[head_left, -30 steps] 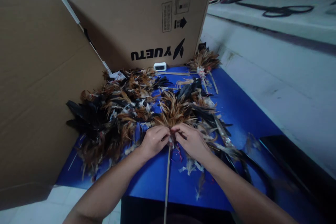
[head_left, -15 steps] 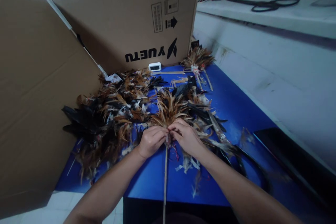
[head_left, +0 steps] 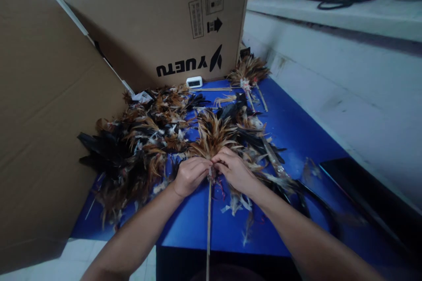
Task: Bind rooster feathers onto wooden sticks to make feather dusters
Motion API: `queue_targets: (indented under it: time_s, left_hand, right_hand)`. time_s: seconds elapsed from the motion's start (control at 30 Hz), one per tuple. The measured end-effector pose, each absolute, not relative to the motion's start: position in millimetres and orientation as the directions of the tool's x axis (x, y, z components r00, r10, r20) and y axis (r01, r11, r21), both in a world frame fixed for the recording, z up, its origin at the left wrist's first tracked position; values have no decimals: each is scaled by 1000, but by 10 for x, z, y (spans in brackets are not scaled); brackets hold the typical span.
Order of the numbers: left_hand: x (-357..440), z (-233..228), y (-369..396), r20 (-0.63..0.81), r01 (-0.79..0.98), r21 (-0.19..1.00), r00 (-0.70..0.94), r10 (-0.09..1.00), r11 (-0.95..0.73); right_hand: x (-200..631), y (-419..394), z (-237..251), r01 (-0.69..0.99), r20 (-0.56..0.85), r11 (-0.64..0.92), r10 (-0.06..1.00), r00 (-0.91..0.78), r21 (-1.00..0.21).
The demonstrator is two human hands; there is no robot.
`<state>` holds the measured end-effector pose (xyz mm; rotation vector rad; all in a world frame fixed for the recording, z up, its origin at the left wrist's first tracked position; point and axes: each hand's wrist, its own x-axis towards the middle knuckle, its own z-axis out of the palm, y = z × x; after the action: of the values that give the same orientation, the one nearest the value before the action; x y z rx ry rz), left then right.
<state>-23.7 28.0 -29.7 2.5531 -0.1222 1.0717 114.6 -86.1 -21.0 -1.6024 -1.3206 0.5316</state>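
Binding feathers onto a stick, with one tuft in place

Pinching together at the top of a thin stick (head_left: 208, 224), the left hand (head_left: 190, 176) and right hand (head_left: 234, 171) each keep a narrow, closed grip on the base of a tan feather tuft (head_left: 213, 135) fanned out above the fingers. That one tuft looks mounted; the stick below is bare. A large loose feather pile (head_left: 138, 145) lies unused on the blue tabletop (head_left: 296, 131), and a finished-looking duster (head_left: 248, 72) rests near the cardboard box (head_left: 165, 22).
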Motion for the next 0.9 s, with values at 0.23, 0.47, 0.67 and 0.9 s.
queue_targets:
  time_s: [0.23,0.47,0.67,0.9]
  left_hand:
    - [-243,-324,282,699,-172,318,707,108,-932]
    - [-242,-328,286,700,-167,323,704,116,-931]
    - [-252,-335,285,676,-138,343,723,142,-929]
    - [-282,-279,259,672,-123,372,720,175,-920]
  right_hand:
    - [1115,-873,-174,581,231,18,928,294,-813]
    - [1072,-900,-111,646,178,-46,944,277,-762]
    - [1058,-914,-96,660,195,-43,940,282,-750]
    - [1061,-916,-106,665,218,-47,926,310,-746]
